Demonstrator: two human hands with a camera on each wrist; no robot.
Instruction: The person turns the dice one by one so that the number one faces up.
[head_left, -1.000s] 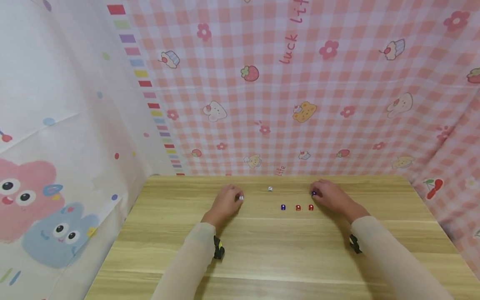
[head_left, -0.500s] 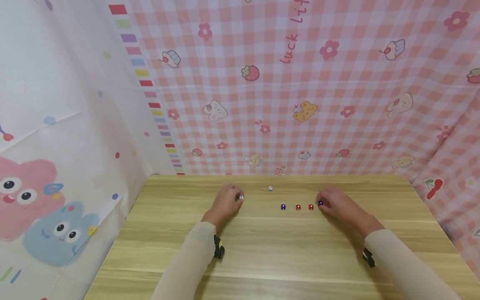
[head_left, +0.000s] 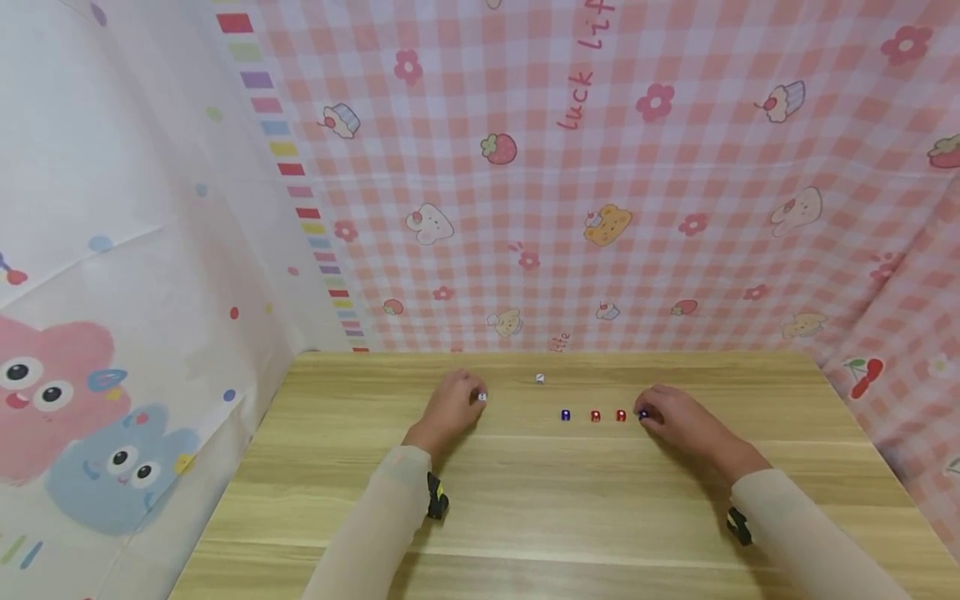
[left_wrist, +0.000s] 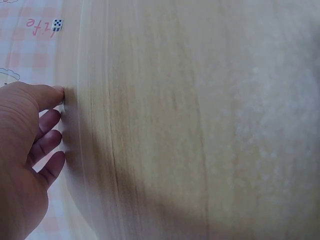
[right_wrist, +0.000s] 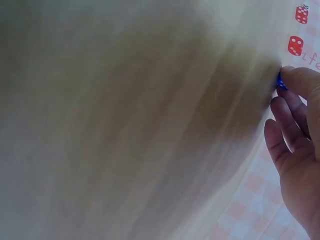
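Observation:
In the head view, my left hand (head_left: 452, 408) pinches a white die (head_left: 482, 397) on the left of the table. That die is hidden behind the thumb in the left wrist view. At the right, my right hand (head_left: 678, 421) pinches a blue die (head_left: 643, 414) between thumb and fingers, seen also as a blue die (right_wrist: 281, 81) in the right wrist view. The held blue die is at the right end of a row with a red die (head_left: 621, 415), another red die (head_left: 596, 416) and a second blue die (head_left: 566, 415).
Another white die (head_left: 540, 379) lies farther back, between the hands. The wooden table (head_left: 525, 500) ends at a pink checked cloth (head_left: 555, 250) hanging behind it. A white printed cloth (head_left: 135, 292) hangs on the left.
My right hand has brought the blue die toward me and slightly right, from behind the row to its right end. The left hand has stayed still with the white die.

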